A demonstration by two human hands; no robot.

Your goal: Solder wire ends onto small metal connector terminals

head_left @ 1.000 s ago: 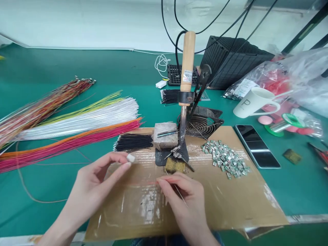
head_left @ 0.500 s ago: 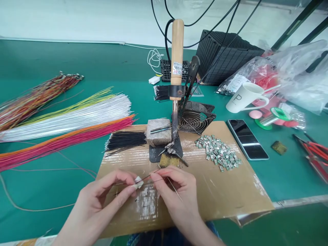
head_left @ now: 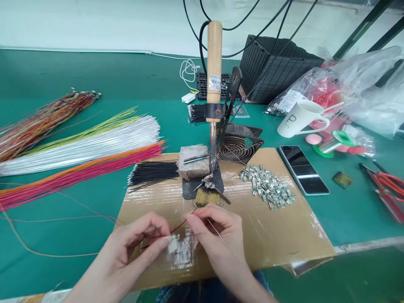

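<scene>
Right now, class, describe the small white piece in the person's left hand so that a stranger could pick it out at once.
Start at the brown cardboard sheet on the green table, below the upright soldering iron. At its near edge, the left hand pinches a small white connector between thumb and forefinger. Unlike the silvery connectors heaped to the right, it is white, single, and meets thin red wires.

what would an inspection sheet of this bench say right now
surface: green table with a cardboard sheet on it
job's things: small white piece and thin red wire held over the cardboard
clutter: wire bundles, metal clips, phone, mug, plastic bags
hands: left hand pinches the white piece; right hand pinches the wire
cables: black cables hang behind the upright soldering iron
surroundings: pale wall
</scene>
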